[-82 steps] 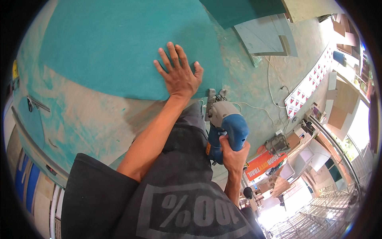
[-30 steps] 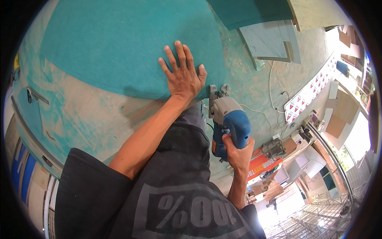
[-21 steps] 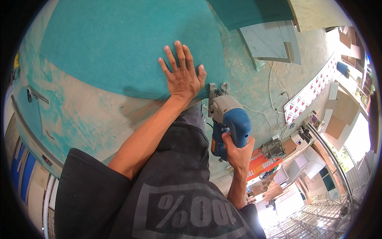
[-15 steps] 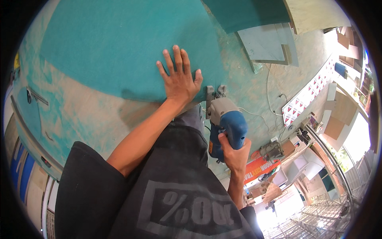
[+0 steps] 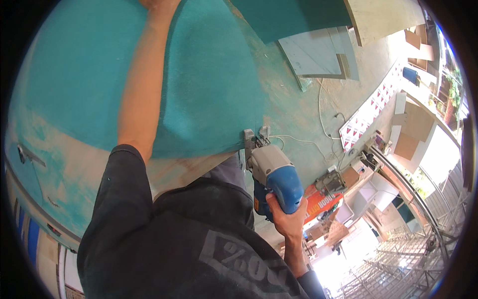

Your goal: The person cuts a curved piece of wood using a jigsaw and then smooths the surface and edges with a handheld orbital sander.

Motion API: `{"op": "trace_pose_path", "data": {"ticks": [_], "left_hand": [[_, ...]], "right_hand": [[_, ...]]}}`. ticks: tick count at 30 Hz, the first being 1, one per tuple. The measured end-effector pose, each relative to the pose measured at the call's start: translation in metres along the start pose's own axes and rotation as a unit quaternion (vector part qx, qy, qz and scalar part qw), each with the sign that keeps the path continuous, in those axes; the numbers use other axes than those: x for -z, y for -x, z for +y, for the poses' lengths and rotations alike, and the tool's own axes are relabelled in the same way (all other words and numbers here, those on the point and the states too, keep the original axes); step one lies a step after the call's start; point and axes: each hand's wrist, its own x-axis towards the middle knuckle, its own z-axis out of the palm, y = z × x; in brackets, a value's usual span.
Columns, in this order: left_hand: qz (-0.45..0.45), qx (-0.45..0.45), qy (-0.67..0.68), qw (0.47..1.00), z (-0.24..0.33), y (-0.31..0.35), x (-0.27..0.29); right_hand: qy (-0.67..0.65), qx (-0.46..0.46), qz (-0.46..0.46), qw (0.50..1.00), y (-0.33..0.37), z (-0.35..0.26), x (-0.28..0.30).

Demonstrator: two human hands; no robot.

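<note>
A large teal sheet (image 5: 214,84) lies across the work surface in front of me. My right hand (image 5: 286,215) is wrapped round the handle of a blue and grey jigsaw (image 5: 279,172). The jigsaw's metal base sits at the near right corner of the teal sheet; its blade is hidden. My left arm reaches forward over the sheet. Only the base of my left hand (image 5: 158,4) shows at the top edge, and its fingers are out of view.
The work surface (image 5: 294,114) is stained teal and dusty. A pale cable (image 5: 321,107) trails across it on the right. Grey offcut panels (image 5: 318,52) lie farther off. A white printed strip (image 5: 371,107) and a cluttered shelf area stand to the right.
My left hand has moved from lying flat on the sheet to far forward at the top edge. The jigsaw stays in my right hand at the sheet's corner, lower in the view.
</note>
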Motion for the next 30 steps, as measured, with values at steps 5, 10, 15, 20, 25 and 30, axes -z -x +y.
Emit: {"op": "trace_pose_path", "data": {"ticks": [5,10,15,20,25,30], "left_hand": [[-0.286,-0.153,0.146,0.934,0.013,-0.019,0.038],[-0.234,-0.199,0.186,0.933,0.023,-0.018,0.055],[-0.248,-0.193,0.17,0.934,0.025,-0.025,0.055],[-0.29,-0.179,0.16,0.926,0.027,-0.03,0.058],[-0.262,-0.166,0.17,0.936,0.024,-0.027,0.058],[-0.268,-0.165,0.157,0.936,0.023,-0.031,0.062]], "right_hand": [[-0.02,0.036,0.011,0.999,-0.004,0.005,-0.003],[0.011,-0.001,0.034,0.999,0.001,0.023,0.0],[0.001,-0.039,0.055,0.998,0.001,0.028,-0.004],[-0.02,-0.024,0.047,0.998,-0.002,0.018,-0.005],[-0.02,0.004,0.05,0.999,-0.005,0.008,-0.007],[-0.01,0.021,0.012,1.0,-0.01,-0.003,-0.003]]}}
